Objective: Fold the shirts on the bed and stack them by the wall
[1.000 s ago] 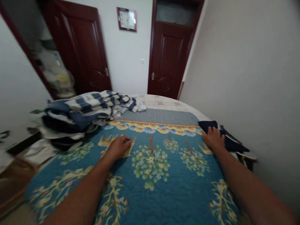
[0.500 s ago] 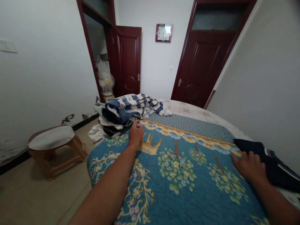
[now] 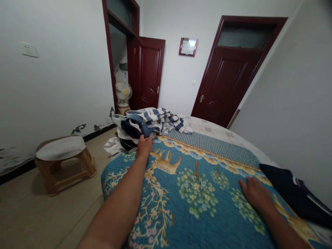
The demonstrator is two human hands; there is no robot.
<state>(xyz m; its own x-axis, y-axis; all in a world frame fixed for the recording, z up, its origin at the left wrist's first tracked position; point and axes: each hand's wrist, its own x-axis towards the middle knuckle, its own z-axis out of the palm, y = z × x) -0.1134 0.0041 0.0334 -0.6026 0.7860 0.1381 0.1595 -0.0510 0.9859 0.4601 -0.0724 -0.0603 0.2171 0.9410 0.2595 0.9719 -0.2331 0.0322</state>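
A blue quilted cloth [image 3: 181, 221] printed with trees, blossoms and spotted deer covers much of the round table. My left hand [image 3: 144, 146] rests at its far left part, fingers forward against the near edge of a clothes pile [image 3: 135, 126]; they look loosely bent, with nothing visibly gripped. Topping that pile is a blue-and-white striped garment [image 3: 158, 117]. On the right side of the cloth my right hand [image 3: 255, 194] lies flat, palm down and fingers extended, over a printed tree. To its right is a folded dark navy garment [image 3: 282, 176] with white stripes.
A brown plastic stool [image 3: 64, 148] with a whitish top stands on the tiled floor at left. White patterned table covering [image 3: 207, 126] shows along the far rim. Behind are an open dark red door [image 3: 149, 72], a closed one [image 3: 230, 79] and a fan [image 3: 123, 91].
My right hand has slid left from beside the navy garment onto the printed tree. My left hand has shifted slightly left against the clothes pile. The view has tilted up a little.
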